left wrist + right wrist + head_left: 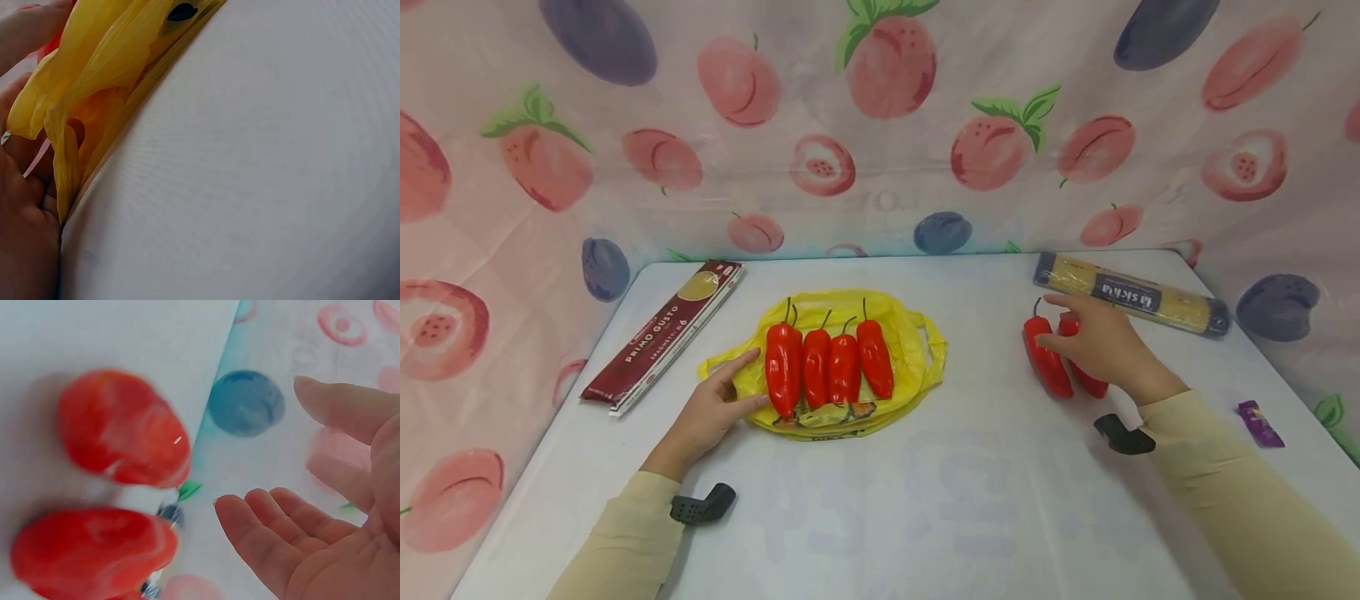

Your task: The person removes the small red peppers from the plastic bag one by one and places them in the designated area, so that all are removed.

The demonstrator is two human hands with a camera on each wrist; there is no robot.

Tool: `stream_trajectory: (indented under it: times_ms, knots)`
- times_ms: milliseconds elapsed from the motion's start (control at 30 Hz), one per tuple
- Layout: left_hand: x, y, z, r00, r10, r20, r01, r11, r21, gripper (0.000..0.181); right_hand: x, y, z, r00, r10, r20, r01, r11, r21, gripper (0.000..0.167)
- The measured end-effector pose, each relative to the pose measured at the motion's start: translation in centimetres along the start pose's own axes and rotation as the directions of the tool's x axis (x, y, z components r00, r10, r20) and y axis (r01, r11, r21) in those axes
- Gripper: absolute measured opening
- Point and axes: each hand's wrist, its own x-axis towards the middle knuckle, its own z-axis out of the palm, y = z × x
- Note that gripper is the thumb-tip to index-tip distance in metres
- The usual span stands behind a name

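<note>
Several red peppers (784, 367) with dark stems lie side by side on a flattened yellow plastic bag (910, 358) at the table's middle. My left hand (711, 417) rests at the bag's left edge, thumb and fingers spread apart beside the leftmost pepper. In the left wrist view, the yellow bag (119, 56) bunches against that hand. On the right, two more red peppers (1047, 358) lie on the table. Above them hovers my right hand (1108, 346), its fingers extended and partly covering the farther one. The right wrist view shows a gap between the hand (319, 544) and both peppers (125, 428).
A dark red spaghetti packet (662, 333) lies at the left. Behind my right hand is a pasta packet (1131, 293) with a dark label. A small purple wrapped sweet (1260, 423) sits near the table's right edge. Fruit-printed cloth (880, 217) hangs around the back and sides.
</note>
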Motion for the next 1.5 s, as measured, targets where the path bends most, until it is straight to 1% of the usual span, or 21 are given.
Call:
stream_trajectory:
  times_ms: [167,333,500,700,867,933,1033,1133,1267,1500]
  knots:
    - [0.0,-0.1,0.0,1.000,-0.011,-0.002,0.011,1.000,0.005,0.079,0.0,-2.1,0.2,0.999,-0.049,0.010,0.048,0.998,0.047,0.077]
    - [0.1,-0.2,-0.1,1.000,-0.012,-0.001,0.012,1.000,0.002,0.079,0.5,-4.4,1.2,0.996,-0.077,0.044,0.074,0.996,0.050,0.079]
    - [0.1,-0.2,-0.1,1.000,-0.008,-0.003,0.007,1.000,-0.004,0.079,1.4,-6.5,2.9,0.989,-0.137,0.060,0.133,0.989,0.071,0.077]
    - [0.1,-0.1,-0.1,1.000,-0.002,-0.007,0.002,1.000,0.006,0.078,2.2,-9.1,5.2,0.972,-0.226,0.061,0.217,0.968,0.125,0.073]
    - [0.0,-0.1,-0.1,1.000,-0.003,-0.008,0.003,1.000,0.002,0.079,2.6,-11.3,7.0,0.961,-0.260,0.090,0.239,0.951,0.193,0.071]
    - [0.0,-0.2,-0.2,1.000,-0.001,-0.007,0.001,1.000,-0.008,0.078,2.7,-12.2,7.8,0.953,-0.284,0.106,0.256,0.942,0.217,0.070]
    - [-0.1,-0.2,-0.3,1.000,0.005,-0.004,-0.005,0.999,-0.037,0.076,2.9,-13.5,8.8,0.943,-0.309,0.127,0.272,0.931,0.243,0.069]
    - [-0.1,-0.3,-0.4,1.000,0.007,-0.004,-0.007,0.995,-0.103,0.074,3.0,-14.7,9.7,0.932,-0.338,0.133,0.296,0.919,0.258,0.067]
    - [0.0,-0.3,-0.5,1.000,0.022,-0.010,-0.023,0.980,-0.200,0.074,3.1,-16.1,10.6,0.920,-0.369,0.133,0.327,0.909,0.260,0.066]
    - [0.1,-0.5,-0.6,0.999,0.048,-0.009,-0.049,0.964,-0.262,0.078,3.6,-18.3,12.2,0.911,-0.368,0.184,0.309,0.908,0.284,0.067]
